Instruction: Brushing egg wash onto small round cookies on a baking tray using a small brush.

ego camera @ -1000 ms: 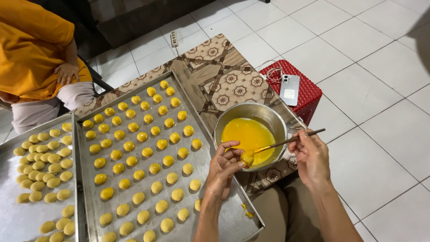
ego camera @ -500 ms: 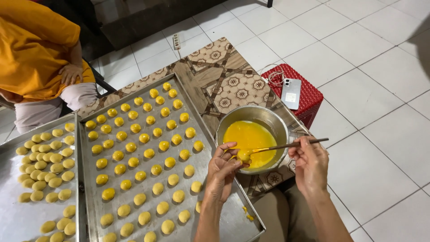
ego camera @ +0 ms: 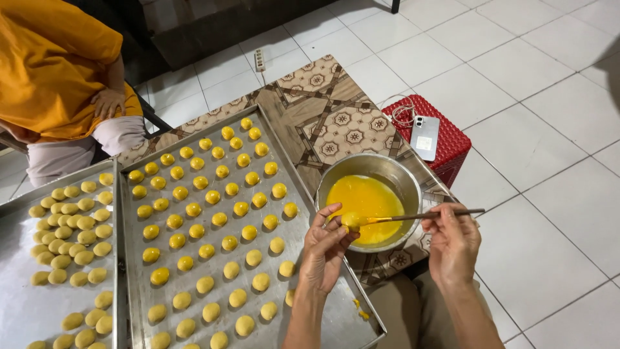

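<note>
A small dough ball point(ego camera: 350, 222) sits pinched in the left hand point(ego camera: 325, 244) over the rim of a metal bowl point(ego camera: 394, 169) of yellow egg wash, while the right hand point(ego camera: 454, 242) grips a thin brush point(ego camera: 426, 216) touching it. Beside them, a baking tray point(ego camera: 323, 310) holds rows of glazed balls; a second tray point(ego camera: 19, 304) lies left. A seated person in orange point(ego camera: 55, 64) faces the patterned surface point(ego camera: 336, 116). A phone point(ego camera: 425, 137) rests on a red stool point(ego camera: 452, 152) over white floor tiles.
</note>
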